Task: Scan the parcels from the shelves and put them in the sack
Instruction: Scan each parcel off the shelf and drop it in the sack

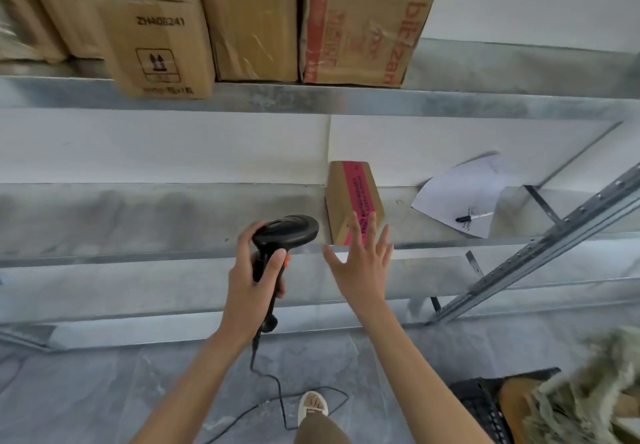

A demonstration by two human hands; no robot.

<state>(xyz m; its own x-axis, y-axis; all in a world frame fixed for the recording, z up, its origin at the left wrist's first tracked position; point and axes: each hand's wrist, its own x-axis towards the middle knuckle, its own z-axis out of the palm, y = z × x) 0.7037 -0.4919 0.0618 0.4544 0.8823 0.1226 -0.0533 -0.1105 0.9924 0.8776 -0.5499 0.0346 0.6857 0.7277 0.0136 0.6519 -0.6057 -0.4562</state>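
reaching step: the right hand, fingers spread wide, nears the pink-taped parcel on the middle shelf; the left hand grips the barcode scanner. next, grasping the parcel and scanning it.

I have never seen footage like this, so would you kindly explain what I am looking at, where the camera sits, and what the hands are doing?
There is no machine here. One wide-angle camera sits on a person's head and looks forward and down, so you see their own two bare arms reaching out towards metal shelving.

The left hand grips a black barcode scanner, whose cable trails down to the floor. The right hand is open with fingers spread, reaching towards a small cardboard parcel with pink tape on the middle shelf; it holds nothing.

Further right on that shelf lie a sheet of paper and a marker pen on it. The upper shelf carries several larger cardboard boxes. At the bottom right is a fuzzy, blurred shape I cannot identify.
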